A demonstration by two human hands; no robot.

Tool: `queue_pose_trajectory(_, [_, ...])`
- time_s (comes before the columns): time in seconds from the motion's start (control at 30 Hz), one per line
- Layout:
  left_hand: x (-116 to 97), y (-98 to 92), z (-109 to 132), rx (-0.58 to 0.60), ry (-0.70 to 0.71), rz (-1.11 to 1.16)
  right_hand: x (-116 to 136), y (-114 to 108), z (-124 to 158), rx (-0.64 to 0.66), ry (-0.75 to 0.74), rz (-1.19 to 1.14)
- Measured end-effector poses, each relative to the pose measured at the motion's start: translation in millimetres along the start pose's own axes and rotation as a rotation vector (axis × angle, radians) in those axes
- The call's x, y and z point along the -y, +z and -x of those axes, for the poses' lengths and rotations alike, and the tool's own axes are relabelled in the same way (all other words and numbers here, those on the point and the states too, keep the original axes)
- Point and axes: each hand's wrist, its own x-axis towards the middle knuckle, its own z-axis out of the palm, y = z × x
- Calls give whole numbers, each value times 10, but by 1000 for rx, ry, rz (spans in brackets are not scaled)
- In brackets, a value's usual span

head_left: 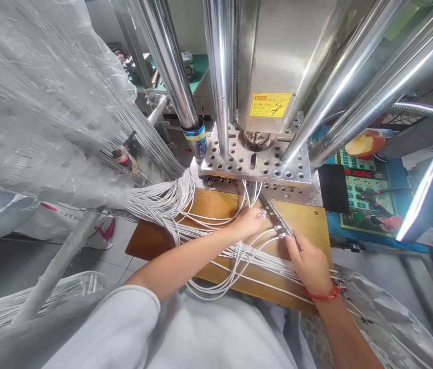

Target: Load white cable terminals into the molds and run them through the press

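A long dark metal fixture bar [276, 215] lies slantwise over the tan work board, its far end close to the press plate. My right hand [310, 261], with a red cord at the wrist, is closed around the bar's near end. My left hand [252, 224] pinches a small shiny connector [264, 214] on a cable end at the bar's left side. Two white cables [264, 236] with metal connectors sit in the bar nearer my right hand. More white cables [254, 192] run up under the press plate; their ends there are hidden.
A press with a holed metal plate [256, 171] and steel columns [216, 77] stands ahead. Bundled white cables [162, 205] cross the tan board [201, 202] from the left. Plastic-wrapped cables [47, 102] hang at left. At right are a control panel [366, 184], a bitten apple [364, 143] and a lamp.
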Motion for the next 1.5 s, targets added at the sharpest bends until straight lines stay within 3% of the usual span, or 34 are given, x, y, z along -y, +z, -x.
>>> queue_pose_trajectory(0.47, [90, 113, -70, -142, 137, -196, -1, 82, 36, -75, -29, 56])
queue_pose_trajectory(0.77, [37, 103, -22, -62, 81, -67, -23, 113, 51, -149, -211, 52])
queue_pose_trajectory(1.0, [34, 130, 21, -94, 99, -8, 8, 140, 129, -178, -151, 28])
queue_pose_trajectory(1.13, [42, 133, 15, -112, 99, -75, 17, 169, 160, -177, -130, 51])
queue_pose_trajectory(1.3, [62, 153, -5, -119, 95, -142, 24, 125, 183, -131, -95, -108])
queue_pose_trajectory(1.5, [133, 157, -80, -121, 118, -194, 32, 136, 173, -181, -90, -39])
